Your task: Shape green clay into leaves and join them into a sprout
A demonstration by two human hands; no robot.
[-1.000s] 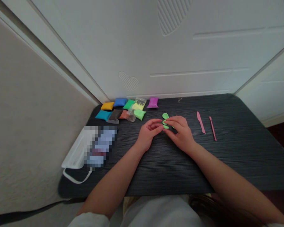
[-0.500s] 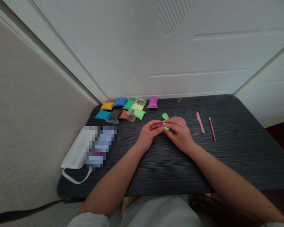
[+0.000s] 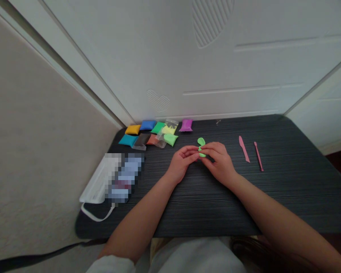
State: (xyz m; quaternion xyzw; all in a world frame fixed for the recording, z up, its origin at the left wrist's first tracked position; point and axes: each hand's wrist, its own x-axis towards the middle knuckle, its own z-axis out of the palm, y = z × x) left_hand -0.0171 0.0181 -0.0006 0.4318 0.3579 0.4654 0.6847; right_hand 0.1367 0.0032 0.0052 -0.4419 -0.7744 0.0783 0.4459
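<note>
A black wood-grained table (image 3: 287,197) fills the lower frame, with left hand (image 3: 183,163) and right hand (image 3: 220,163) close together at centre. White mask (image 3: 98,184) lower left, coloured plastic packets (image 3: 133,129) upper left, pink plastic knife (image 3: 244,149) and slim pink rod (image 3: 258,156) right; none obstructs. Right pinches light-green soft clay (image 3: 201,141) between them; left's grip I can't tell. Its far lobe looks shaped; fingers hide what's left.

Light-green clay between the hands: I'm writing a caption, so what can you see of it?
The light-green clay looks smooth and soft. A rounded, flattened lobe shows at its far side; smaller parts show nearer, held between the left hand and right hand, which partly hide it. It shows against the dark tabletop; whether it rests there, or is one joined piece, I can't tell.
</note>
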